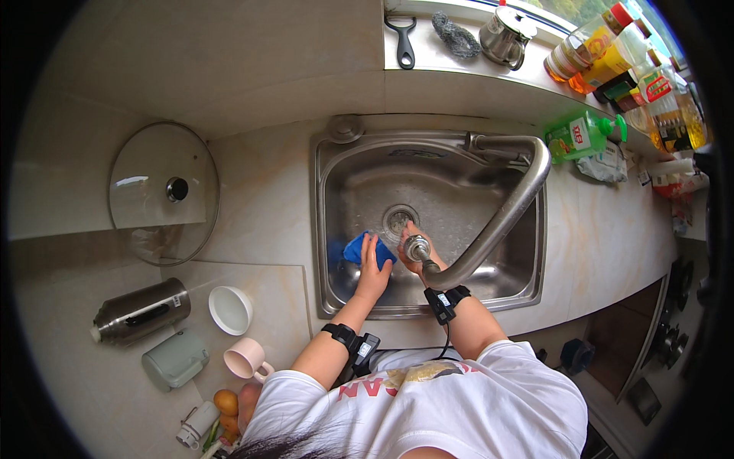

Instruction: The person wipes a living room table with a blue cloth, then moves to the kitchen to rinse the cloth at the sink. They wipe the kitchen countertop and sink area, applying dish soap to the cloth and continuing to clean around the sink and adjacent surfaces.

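A stainless-steel sink (459, 229) lies before me, with a curved metal faucet (504, 218) arching over it. Inside the basin on the left, my left hand (374, 268) rests against a blue cloth (355, 249), its fingers extended over it; whether they grip the cloth does not show. My right hand (417, 246) is under the faucet's spout end, close to the drain (401, 221), and is partly hidden by the spout. What its palm holds, if anything, cannot be seen.
A glass lid (155, 195) leans at the left, above a metal flask (143, 310), green-grey pitcher (175, 360), white bowl (230, 310) and pink mug (245, 358). A green soap bottle (573, 137) stands right of the sink. The windowsill holds a peeler (405, 46), steel wool (456, 35), metal pot (506, 39) and several bottles (585, 46).
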Motion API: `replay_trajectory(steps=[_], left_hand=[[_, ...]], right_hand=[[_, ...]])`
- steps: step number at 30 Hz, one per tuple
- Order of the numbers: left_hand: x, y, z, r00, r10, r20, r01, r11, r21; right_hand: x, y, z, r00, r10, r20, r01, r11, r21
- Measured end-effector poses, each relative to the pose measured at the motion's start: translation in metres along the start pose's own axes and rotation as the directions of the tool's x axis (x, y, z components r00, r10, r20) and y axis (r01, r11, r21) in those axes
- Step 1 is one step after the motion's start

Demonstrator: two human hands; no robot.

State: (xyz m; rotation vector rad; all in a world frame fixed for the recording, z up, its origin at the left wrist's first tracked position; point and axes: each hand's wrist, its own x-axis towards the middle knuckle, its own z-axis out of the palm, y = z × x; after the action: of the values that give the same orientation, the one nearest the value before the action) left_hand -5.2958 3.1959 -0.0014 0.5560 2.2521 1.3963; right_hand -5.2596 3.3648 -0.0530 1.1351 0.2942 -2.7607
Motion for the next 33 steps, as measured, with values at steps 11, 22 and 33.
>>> replay_trajectory(steps=[11, 22, 33], left_hand=[[0.032, 0.022, 0.019, 0.989, -0.075, 0.13, 0.091, 0.988, -0.123], [0.041, 0.033, 0.004, 0.942, 0.188, 0.277, -0.287, 0.879, 0.381], [0.011, 0.027, -0.02, 0.984, 0.131, -0.121, -0.099, 0.966, 0.238]], right_hand=[[-0.011, -0.002, 0.013, 0.941, -0.324, -0.097, 0.315, 0.945, -0.092], [-0.023, 0.007, 0.005, 0.92, -0.323, 0.223, 0.356, 0.925, -0.131], [-0.05, -0.014, 0.059, 0.988, -0.025, 0.153, -0.023, 0.953, 0.303]])
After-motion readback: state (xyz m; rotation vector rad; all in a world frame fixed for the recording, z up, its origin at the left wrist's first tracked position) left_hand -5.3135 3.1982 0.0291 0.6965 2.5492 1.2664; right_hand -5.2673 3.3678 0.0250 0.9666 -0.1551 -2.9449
